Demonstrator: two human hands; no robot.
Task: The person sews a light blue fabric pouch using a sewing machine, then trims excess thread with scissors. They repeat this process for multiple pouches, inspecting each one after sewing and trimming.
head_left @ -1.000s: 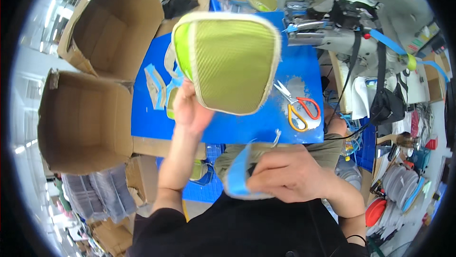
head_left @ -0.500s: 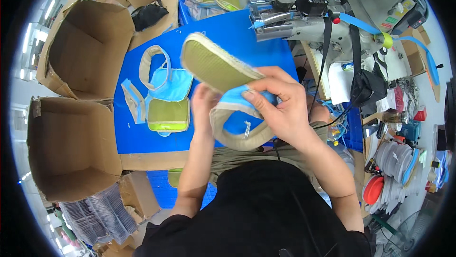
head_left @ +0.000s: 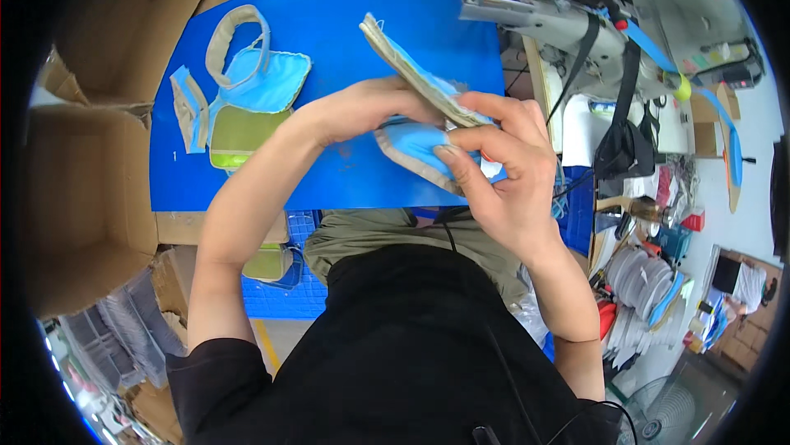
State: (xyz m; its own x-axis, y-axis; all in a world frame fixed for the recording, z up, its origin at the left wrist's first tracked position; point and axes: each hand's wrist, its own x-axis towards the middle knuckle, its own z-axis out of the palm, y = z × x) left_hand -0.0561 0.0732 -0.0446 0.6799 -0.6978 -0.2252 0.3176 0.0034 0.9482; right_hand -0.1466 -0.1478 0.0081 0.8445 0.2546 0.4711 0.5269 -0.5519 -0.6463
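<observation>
Above the blue work surface (head_left: 346, 25), my left hand (head_left: 370, 108) grips a padded panel (head_left: 401, 62), now seen edge-on with blue lining and a beige rim; its fingertips are partly hidden beneath it. My right hand (head_left: 502, 165) is closed on a blue piece with beige trim (head_left: 411, 153), thumb on the blue face, with fingers also against the panel's lower end. A red-handled tool shows partly behind my right fingers. At left lie a beige-and-blue ring (head_left: 220, 46), a blue pouch piece (head_left: 276, 83), an olive-and-lime panel (head_left: 243, 136) and a strip (head_left: 189, 108).
Two cardboard boxes (head_left: 90, 198) stand along the left, with stacked grey sheets (head_left: 132, 330) below. A sewing machine (head_left: 576, 30) with hanging straps and blue tape occupies the upper right. Tape spools (head_left: 638, 280) and a fan (head_left: 654, 408) are at lower right. Blue crates are below the surface.
The panel has turned from showing its olive face to edge-on. My left hand has risen to it, and the blue piece has shifted up slightly, its loop now mostly out of sight.
</observation>
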